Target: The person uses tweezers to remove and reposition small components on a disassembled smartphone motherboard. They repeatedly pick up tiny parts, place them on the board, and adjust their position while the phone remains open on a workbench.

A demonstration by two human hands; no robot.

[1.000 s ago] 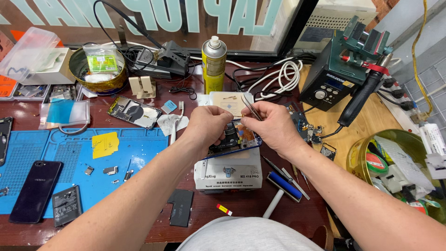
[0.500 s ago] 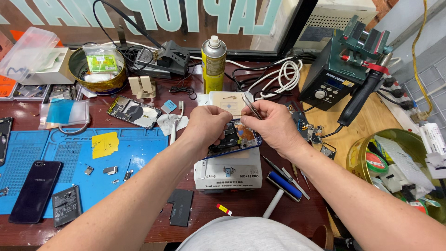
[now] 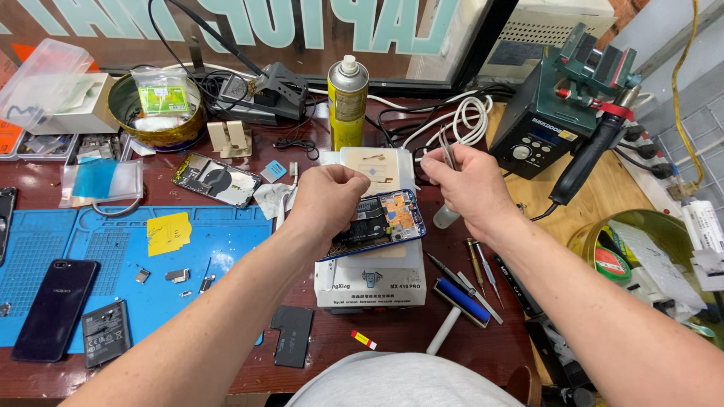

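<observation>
While the opened phone (image 3: pixel 381 222) (back off, blue frame, board exposed) lies tilted on a white box-shaped unit (image 3: pixel 369 279) mid-bench, it is covered at its upper left corner by the left hand (image 3: pixel 328 200), fingers curled shut; whether anything is pinched there cannot be told. Tweezers (image 3: pixel 448 154) are gripped in the closed right hand (image 3: pixel 464 188), held just above and right of the phone, tips pointing up. A blue work mat (image 3: pixel 113 264) with a dark phone (image 3: pixel 53 309) is seen to the left, a yellow spray can (image 3: pixel 347 102) behind.
</observation>
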